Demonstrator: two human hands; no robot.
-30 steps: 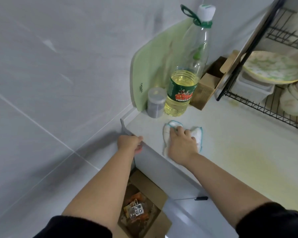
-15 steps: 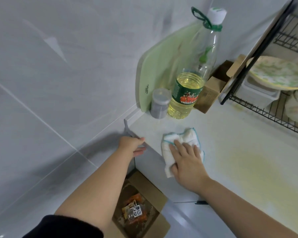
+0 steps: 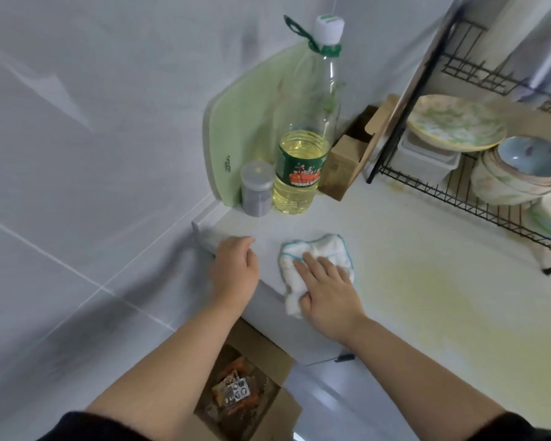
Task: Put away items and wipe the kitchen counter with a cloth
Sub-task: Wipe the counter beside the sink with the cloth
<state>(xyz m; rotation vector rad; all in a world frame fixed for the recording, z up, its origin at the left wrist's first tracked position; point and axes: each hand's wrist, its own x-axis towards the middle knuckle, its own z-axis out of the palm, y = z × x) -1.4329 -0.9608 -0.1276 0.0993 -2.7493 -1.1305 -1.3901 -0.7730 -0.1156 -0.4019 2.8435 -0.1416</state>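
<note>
pale counter (image 3: 379, 224), corner end: right hand (image 3: 330, 291) presses cloth (image 3: 323, 246) with straight, spread fingers (image 3: 326, 268), yellowish stain (image 3: 427, 281) just to its right; left hand (image 3: 236, 268) rests loosely curled at edge.

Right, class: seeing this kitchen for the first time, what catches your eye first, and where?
The right hand presses flat on a blue-edged white cloth near the front edge of the counter. Behind it, in the corner, a tall oil bottle stands before a green cutting board; a black wire rack of dishes sits to the right.
</note>
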